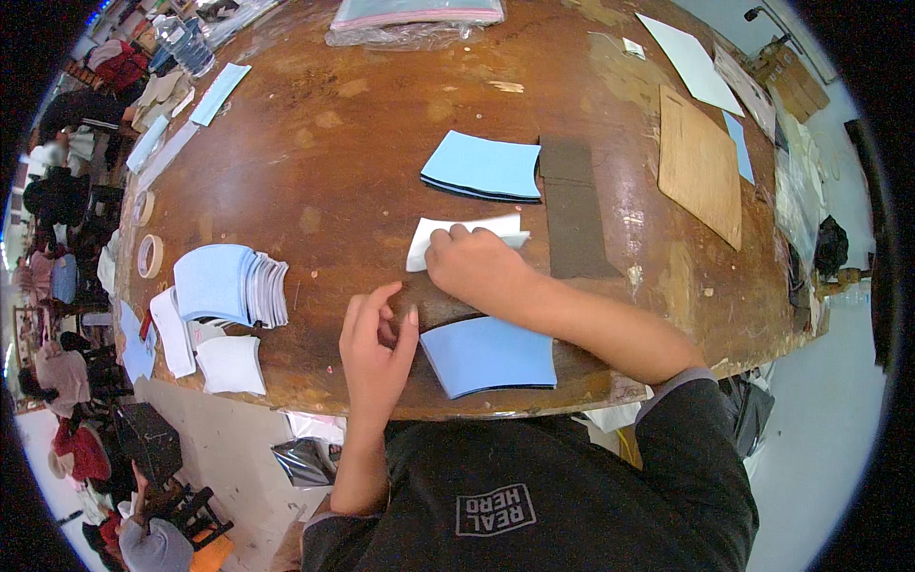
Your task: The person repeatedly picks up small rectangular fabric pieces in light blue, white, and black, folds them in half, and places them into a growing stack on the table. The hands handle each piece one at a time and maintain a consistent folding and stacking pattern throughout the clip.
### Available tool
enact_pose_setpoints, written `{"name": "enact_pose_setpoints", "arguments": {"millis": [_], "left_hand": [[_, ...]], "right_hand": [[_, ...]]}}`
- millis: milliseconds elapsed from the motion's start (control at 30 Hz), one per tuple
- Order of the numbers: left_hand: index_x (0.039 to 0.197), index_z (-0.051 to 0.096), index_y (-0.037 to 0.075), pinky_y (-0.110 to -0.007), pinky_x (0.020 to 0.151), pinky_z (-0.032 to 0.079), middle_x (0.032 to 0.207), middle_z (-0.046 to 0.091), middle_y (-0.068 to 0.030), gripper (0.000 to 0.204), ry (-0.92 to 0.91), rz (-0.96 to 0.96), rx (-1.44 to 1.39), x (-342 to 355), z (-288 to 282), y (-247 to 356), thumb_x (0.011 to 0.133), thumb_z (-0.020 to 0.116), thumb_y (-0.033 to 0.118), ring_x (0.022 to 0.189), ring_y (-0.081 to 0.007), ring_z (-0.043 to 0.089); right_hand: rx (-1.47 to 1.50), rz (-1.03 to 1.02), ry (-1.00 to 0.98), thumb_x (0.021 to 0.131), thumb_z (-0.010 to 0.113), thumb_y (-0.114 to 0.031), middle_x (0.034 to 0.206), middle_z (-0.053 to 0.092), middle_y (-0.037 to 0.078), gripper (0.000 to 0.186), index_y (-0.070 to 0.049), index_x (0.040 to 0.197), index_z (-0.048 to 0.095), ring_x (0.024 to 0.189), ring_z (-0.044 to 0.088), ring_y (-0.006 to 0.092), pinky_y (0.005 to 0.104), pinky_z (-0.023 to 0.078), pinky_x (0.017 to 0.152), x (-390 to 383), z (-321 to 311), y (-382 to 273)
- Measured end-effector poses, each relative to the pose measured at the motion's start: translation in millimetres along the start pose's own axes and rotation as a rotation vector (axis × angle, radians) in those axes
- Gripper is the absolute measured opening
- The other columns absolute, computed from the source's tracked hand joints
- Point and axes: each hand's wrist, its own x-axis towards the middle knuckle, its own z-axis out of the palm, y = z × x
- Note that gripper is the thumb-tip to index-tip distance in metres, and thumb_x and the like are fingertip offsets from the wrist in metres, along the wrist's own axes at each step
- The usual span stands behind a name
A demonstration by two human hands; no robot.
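Note:
A white curved panel (416,250), thin like fabric or card, lies mid-table with its right end lifted. Bent over its top edge, the fingers of my right hand (472,264) are closed on it and partly hidden behind the knuckles. My left hand (374,338) is just below and to the left, open, fingers apart, holding nothing. A stack of light-blue curved panels with dark undersides (484,164) lies beyond the white piece. Nearer to me, below my right forearm, is another blue curved panel stack (491,355). A dark brown strip (575,214) lies to the right.
At left are a fanned pile of blue panels (214,283), white panels (232,364) and a tape roll (151,256). Far left stands a clear bottle (184,44). A tan board (699,167) and white sheet (691,63) lie right. Plastic bags (415,17) lie at the far edge.

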Motion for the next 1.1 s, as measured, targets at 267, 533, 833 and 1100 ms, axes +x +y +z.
{"name": "enact_pose_setpoints", "arguments": {"millis": [267, 533, 833, 1100], "left_hand": [[0.117, 0.065, 0.003, -0.040, 0.090, 0.050, 0.122, 0.063, -0.0128, 0.029, -0.136, 0.332, 0.266, 36.6, 3.2, -8.5, 0.089, 0.067, 0.010, 0.107, -0.0322, 0.062], [0.113, 0.068, 0.007, -0.044, 0.095, 0.045, 0.127, 0.064, -0.0063, 0.025, -0.234, 0.356, 0.377, 40.6, 10.9, -16.0, 0.090, 0.066, 0.016, 0.116, -0.0302, 0.057], [0.106, 0.070, 0.011, -0.043, 0.095, 0.044, 0.128, 0.064, -0.0011, 0.018, -0.223, 0.446, 0.582, 40.3, 16.7, -25.8, 0.089, 0.066, 0.018, 0.113, -0.0273, 0.057], [0.107, 0.070, 0.011, -0.045, 0.096, 0.045, 0.131, 0.063, -0.0033, 0.020, -0.232, 0.456, 0.604, 39.7, 16.5, -24.6, 0.088, 0.067, 0.016, 0.115, -0.0318, 0.057]], "right_hand": [[0.063, 0.054, 0.108, 0.079, 0.064, -0.013, 0.081, 0.064, 0.010, 0.012, -0.004, 0.087, 0.066, 0.076, 0.069, 0.0246, 0.0333, 0.057, 0.059, -21.9, 3.4, 9.9], [0.334, 0.106, 0.103, 0.086, 0.062, -0.014, 0.085, 0.068, 0.015, 0.012, -0.002, 0.084, 0.064, 0.079, 0.070, 0.0329, 0.0406, 0.058, 0.064, -26.6, 9.7, 23.8], [0.776, 0.355, 0.432, 0.093, 0.065, -0.018, 0.086, 0.071, 0.012, 0.020, 0.001, 0.088, 0.070, 0.074, 0.067, 0.0230, 0.0380, 0.053, 0.069, -40.6, 15.0, 42.0], [1.279, 1.064, 1.017, 0.090, 0.073, -0.014, 0.078, 0.069, 0.000, 0.014, -0.002, 0.084, 0.071, 0.072, 0.062, 0.0090, 0.0283, 0.049, 0.063, -125.3, -23.2, 86.7]]}}
